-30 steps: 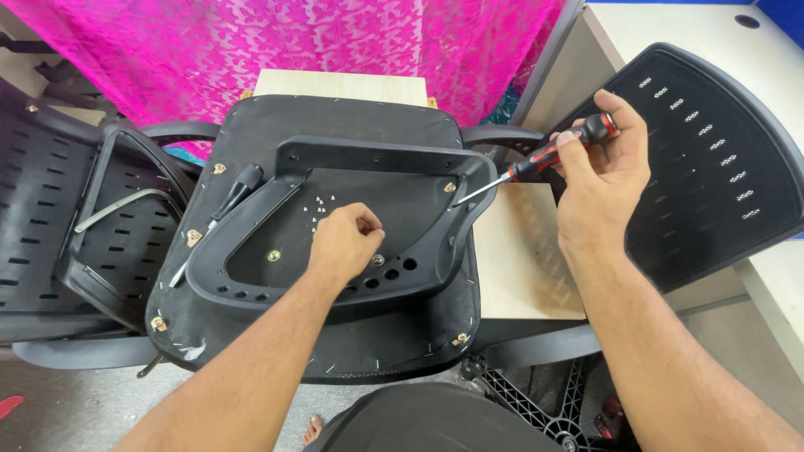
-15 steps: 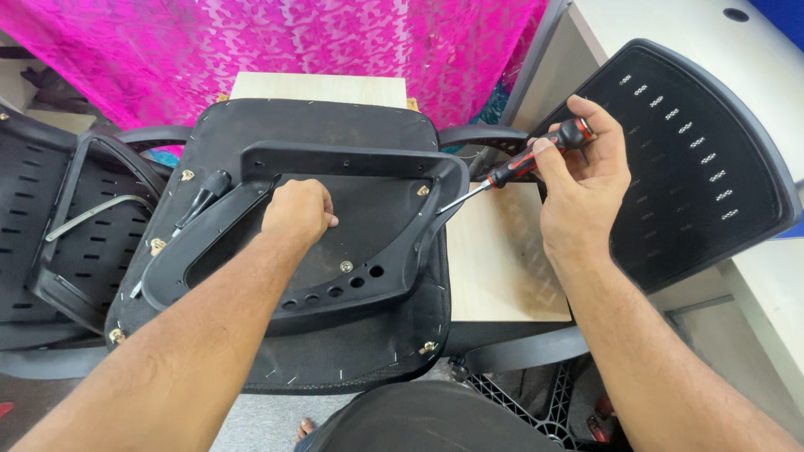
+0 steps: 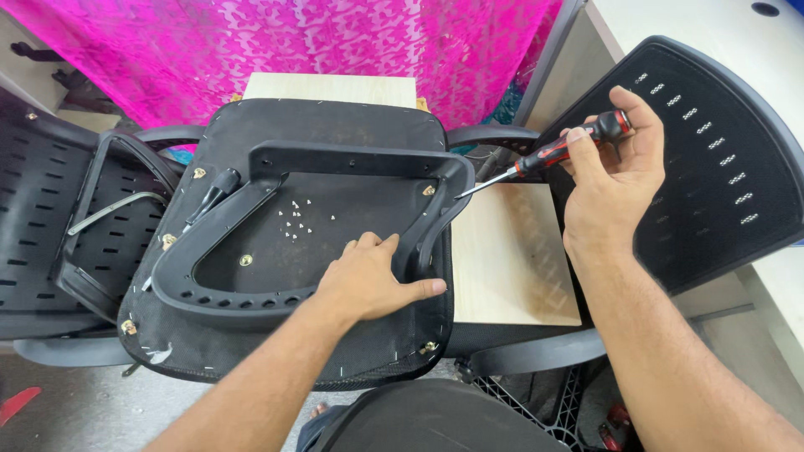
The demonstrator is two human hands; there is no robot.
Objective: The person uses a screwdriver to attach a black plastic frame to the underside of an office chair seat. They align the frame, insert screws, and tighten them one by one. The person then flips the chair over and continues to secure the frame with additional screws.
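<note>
Nearest the person, the left hand (image 3: 368, 280) lies flat on the upturned black seat base (image 3: 335, 343), fingers spread and the thumb stretched towards the right edge, gripping nothing; its fingertips touch the black plastic armrest frame (image 3: 251, 293) that lies on the seat. Small screws (image 3: 295, 219) sit loose on the seat just beyond those fingers. Farther off, the right hand (image 3: 615, 180) pinches the red-and-black screwdriver (image 3: 557, 152) between thumb and curled fingers, its tip touching the frame's right corner. The seat rests on a pale wooden table (image 3: 511, 251), with a pink cloth (image 3: 335, 42) behind.
</note>
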